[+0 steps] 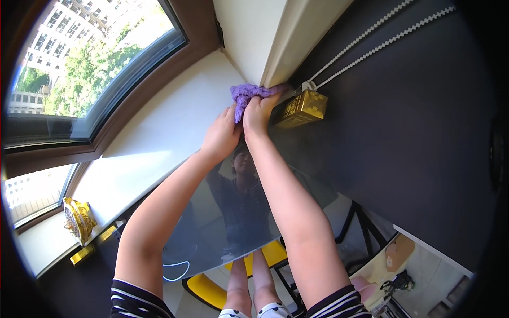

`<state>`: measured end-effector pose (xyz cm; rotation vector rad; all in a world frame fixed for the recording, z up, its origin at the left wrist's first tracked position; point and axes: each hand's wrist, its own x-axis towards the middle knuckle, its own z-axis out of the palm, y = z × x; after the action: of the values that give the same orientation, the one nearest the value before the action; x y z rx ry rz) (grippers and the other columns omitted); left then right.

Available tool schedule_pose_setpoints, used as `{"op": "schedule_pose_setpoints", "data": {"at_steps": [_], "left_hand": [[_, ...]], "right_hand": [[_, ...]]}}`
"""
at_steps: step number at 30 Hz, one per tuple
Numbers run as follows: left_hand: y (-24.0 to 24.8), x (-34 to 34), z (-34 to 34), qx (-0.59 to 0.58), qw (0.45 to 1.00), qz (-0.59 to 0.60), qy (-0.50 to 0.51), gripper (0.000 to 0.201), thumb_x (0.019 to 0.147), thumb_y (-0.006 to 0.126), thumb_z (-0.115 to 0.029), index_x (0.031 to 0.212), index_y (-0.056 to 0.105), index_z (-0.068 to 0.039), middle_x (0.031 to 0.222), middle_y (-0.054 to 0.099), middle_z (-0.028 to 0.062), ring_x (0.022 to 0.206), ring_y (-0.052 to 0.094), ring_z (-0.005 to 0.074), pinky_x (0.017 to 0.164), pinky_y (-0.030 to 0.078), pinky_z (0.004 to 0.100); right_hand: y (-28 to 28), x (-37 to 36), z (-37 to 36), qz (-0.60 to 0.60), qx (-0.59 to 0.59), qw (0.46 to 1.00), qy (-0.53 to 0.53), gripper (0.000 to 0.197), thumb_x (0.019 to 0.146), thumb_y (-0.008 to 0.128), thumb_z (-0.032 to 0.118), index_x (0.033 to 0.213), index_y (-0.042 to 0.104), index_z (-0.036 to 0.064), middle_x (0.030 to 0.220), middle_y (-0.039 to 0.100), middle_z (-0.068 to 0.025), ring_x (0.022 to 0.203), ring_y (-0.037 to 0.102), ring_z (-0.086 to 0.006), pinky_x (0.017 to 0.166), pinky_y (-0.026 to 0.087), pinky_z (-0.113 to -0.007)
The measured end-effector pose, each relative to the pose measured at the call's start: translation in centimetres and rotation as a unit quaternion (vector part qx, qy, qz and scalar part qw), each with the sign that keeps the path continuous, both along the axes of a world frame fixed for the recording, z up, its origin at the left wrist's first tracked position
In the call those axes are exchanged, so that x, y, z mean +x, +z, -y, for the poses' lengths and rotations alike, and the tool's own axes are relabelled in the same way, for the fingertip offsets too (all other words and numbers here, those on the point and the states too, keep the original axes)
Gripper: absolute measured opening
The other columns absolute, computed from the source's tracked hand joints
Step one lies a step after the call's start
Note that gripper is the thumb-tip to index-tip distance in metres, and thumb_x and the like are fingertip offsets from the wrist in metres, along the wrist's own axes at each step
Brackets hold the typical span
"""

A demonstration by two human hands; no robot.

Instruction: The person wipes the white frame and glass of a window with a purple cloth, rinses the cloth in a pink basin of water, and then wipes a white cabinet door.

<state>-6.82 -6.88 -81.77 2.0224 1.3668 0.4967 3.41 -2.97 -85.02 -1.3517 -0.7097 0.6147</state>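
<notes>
A crumpled purple cloth (244, 94) is bunched at the corner where the white window sill meets the pale wall edge. My right hand (257, 116) grips it, the fingers reaching along the wall edge and partly hidden. Close beside it, my left hand (221, 132) has its fingers closed around the cloth's hanging lower end. Both arms are stretched out above a dark glossy tabletop (212, 222), which mirrors a person's shape. Just right of my right hand stands a shiny gold box (305, 108).
Two white beaded cords (366, 40) run up past the gold box, before a dark panel (403, 122). At left are a brown-framed window (143, 79), a gold ornament (79, 220) on the sill (143, 138) and small gold bars (82, 254). A yellow chair (207, 290) stands below.
</notes>
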Motion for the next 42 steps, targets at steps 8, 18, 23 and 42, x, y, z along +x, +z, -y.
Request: {"op": "schedule_pose_setpoints", "data": {"at_steps": [8,18,23,42], "left_hand": [[0.2,-2.9,4.4,-0.044,0.995,0.083,0.035,0.049,0.085,0.058,-0.01,0.131,0.045,-0.001,0.118,0.056,0.0262,0.109,0.052,0.045,0.093,0.044,0.0449],[6.4,-7.3,14.4,-0.257,0.853,0.42,0.172,0.068,0.083,0.055,0.009,0.146,0.034,-0.006,0.137,0.047,0.0091,0.123,0.046,0.0176,0.103,0.039,0.0311],[12.6,-8.2,18.2,-0.382,0.599,0.686,0.159,0.062,0.094,0.052,-0.036,0.147,0.028,-0.015,0.14,0.045,0.01,0.13,0.042,0.0242,0.111,0.028,0.0394],[33.1,-8.9,23.3,-0.383,0.394,0.828,0.11,0.064,0.085,0.047,-0.003,0.146,0.029,-0.009,0.137,0.047,0.0187,0.121,0.053,0.0352,0.103,0.044,0.0483]], "right_hand": [[3.0,-1.3,3.3,-0.229,-0.052,0.97,0.064,0.067,0.084,0.036,-0.007,0.148,0.018,-0.0026,0.149,0.029,-0.019,0.138,0.03,-0.0294,0.115,0.021,-0.037],[11.8,-0.5,14.9,-0.559,-0.052,0.789,0.249,0.05,0.081,0.043,-0.001,0.13,0.049,0.0048,0.12,0.059,-0.0129,0.114,0.057,-0.0261,0.103,0.043,-0.04],[18.3,-1.2,19.5,-0.472,-0.013,0.802,0.365,0.023,0.076,0.053,-0.01,0.094,0.056,0.0055,0.103,0.063,-0.0091,0.107,0.059,-0.0219,0.098,0.045,-0.033],[29.0,-4.1,32.7,-0.442,-0.216,0.805,0.333,0.057,0.097,0.056,0.037,0.143,0.033,0.0126,0.139,0.041,-0.0069,0.13,0.04,-0.018,0.11,0.03,-0.036]]}}
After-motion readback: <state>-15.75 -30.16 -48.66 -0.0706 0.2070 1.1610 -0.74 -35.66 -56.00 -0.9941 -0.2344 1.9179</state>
